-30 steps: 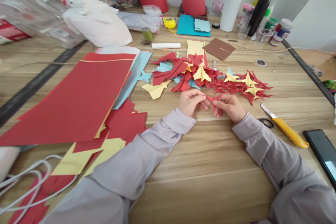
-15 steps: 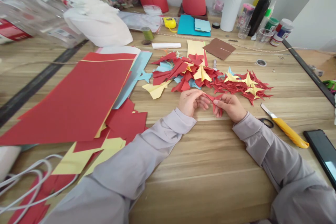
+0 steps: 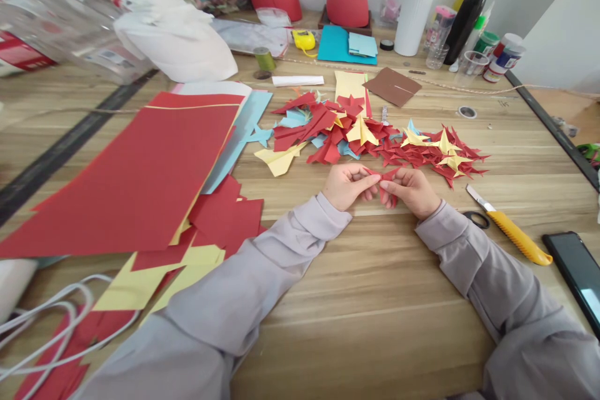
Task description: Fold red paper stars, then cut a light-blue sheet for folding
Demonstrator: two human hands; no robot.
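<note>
Red folded paper (image 3: 389,173), one piece, pointed: held between both hands, on the near side of the heap of folded shapes (image 3: 385,149). Left hand (image 3: 347,187): thumb and fingers pinched together on its left part. Right hand (image 3: 413,191): likewise pinched, on its right part. Long axis: apparently hand to hand, across the surface (image 3: 375,300); one point slants toward the near edge. Neither hand nearer; both touch it.
</note>
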